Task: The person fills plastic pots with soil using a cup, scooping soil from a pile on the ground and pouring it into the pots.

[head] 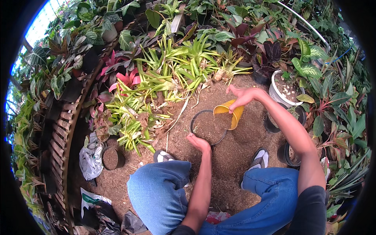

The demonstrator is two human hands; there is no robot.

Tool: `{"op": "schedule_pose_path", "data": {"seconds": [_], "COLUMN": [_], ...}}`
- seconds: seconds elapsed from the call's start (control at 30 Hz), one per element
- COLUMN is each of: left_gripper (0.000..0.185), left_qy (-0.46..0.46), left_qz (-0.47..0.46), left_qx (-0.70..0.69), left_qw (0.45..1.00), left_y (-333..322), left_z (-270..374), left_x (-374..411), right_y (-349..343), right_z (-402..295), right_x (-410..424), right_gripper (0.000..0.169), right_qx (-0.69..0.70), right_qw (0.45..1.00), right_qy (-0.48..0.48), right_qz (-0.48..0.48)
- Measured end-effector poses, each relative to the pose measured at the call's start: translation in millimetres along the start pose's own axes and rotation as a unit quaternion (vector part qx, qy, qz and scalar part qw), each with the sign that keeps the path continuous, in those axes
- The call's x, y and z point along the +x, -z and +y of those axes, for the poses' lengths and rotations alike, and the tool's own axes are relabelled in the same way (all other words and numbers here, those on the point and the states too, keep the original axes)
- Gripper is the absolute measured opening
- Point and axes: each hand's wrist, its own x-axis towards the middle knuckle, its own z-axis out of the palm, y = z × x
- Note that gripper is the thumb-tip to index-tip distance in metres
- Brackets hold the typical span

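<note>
A round black plastic pot point(193, 121) filled with brown, loose potting mix point(210, 126) stands on the ground before me. My left hand point(200, 143) is at its near left rim, fingers curled against it. A yellow ribbed plastic pot point(237, 113) is tipped on its side over the right part of that rim, its mouth towards the mix. Above it is my right hand point(245, 96), thumb against the yellow pot and another finger stretched away from it. The rest of its fingers are hidden, so its grip on the pot is unclear.
Uprooted green plants point(182, 64) lie heaped beyond the pots. On the right are a white pot point(274, 88) and stacked black pots point(283, 154). A small soil-filled pot point(113, 158) and a silvery plastic bag point(90, 160) sit left, near a slatted bench point(63, 126).
</note>
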Motion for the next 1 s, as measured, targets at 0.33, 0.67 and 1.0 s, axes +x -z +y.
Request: {"op": "schedule_pose_path", "data": {"seconds": [0.33, 0.67, 1.0], "left_gripper": [0.032, 0.041, 0.041], "left_qy": [0.025, 0.024, 0.022], "left_qz": [-0.015, -0.007, -0.018], "left_qx": [0.023, 0.035, 0.025], "left_qw": [0.999, 0.999, 0.999], "left_y": [5.7, 5.2, 4.1], "left_z": [17.6, 16.1, 12.3], "left_x": [-5.5, -4.9, -7.4], "right_y": [-41.9, -56.7, -55.1], "right_z": [-81.7, -121.8, -129.9], "right_x": [-5.3, -3.0, -9.1], "right_gripper": [0.121, 0.111, 0.111], "right_qx": [-0.177, -0.158, -0.164], "right_qw": [0.982, 0.987, 0.985], "right_qy": [0.038, 0.025, 0.008], "right_qz": [0.058, 0.032, 0.061]}}
